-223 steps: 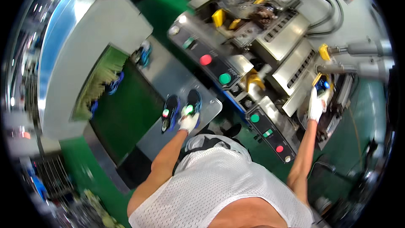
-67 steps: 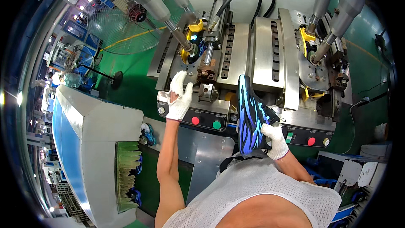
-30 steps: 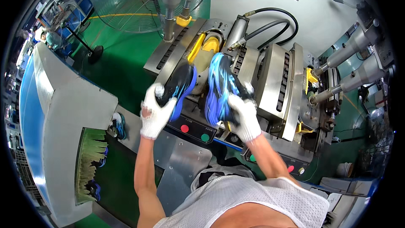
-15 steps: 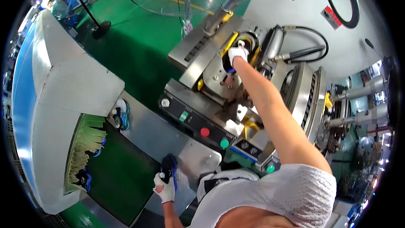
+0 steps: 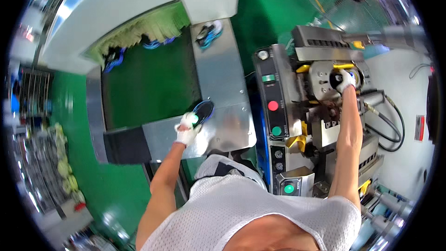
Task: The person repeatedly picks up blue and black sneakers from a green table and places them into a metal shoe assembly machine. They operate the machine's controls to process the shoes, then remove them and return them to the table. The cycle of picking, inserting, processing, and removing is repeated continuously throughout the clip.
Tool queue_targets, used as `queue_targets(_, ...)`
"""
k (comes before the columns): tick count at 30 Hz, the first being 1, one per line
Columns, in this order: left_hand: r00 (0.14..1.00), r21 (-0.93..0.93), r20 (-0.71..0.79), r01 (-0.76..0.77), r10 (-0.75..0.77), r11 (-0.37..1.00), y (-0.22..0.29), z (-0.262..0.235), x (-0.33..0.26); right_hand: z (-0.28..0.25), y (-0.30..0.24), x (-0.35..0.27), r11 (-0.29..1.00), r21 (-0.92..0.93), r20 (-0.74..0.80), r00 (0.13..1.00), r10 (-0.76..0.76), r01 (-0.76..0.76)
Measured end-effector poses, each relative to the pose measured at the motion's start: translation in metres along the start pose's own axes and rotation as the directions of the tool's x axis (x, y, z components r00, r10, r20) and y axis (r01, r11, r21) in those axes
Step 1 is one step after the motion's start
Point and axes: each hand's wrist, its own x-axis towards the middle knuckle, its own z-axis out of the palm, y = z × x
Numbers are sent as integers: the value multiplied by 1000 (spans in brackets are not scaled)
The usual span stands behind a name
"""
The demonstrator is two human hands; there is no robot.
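Note:
A white glove covers my left hand, which grips the heel end of a dark shoe with a blue edge. That shoe is over the metal ledge beside the green conveyor belt. Reaching into the machine on the right, my gloved right hand is closed around a dark shoe set between the machine's metal plates. The hand hides much of this shoe, and its fingers are partly out of sight.
Another shoe rests on the ledge's far end. Two more shoes stand on the belt beneath a fringed curtain. A control panel with red and green buttons lies between ledge and machine. Hoses loop at the right; a large fan stands behind.
My view has swung left, bringing the conveyor nearer the middle. The left hand still has its shoe at the ledge; the right hand stays at the shoe in the machine.

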Motion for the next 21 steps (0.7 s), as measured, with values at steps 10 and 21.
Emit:
queue_targets(10,996,-255,44,-64,78,965,4,-12,7,26,230,-328,84,-742,465,601,-650,665)
queue_targets(21,893,-300,-400,87,-208,950,-277,-92,200,-36,298,-331,-249,-922,379,820,-430,295)
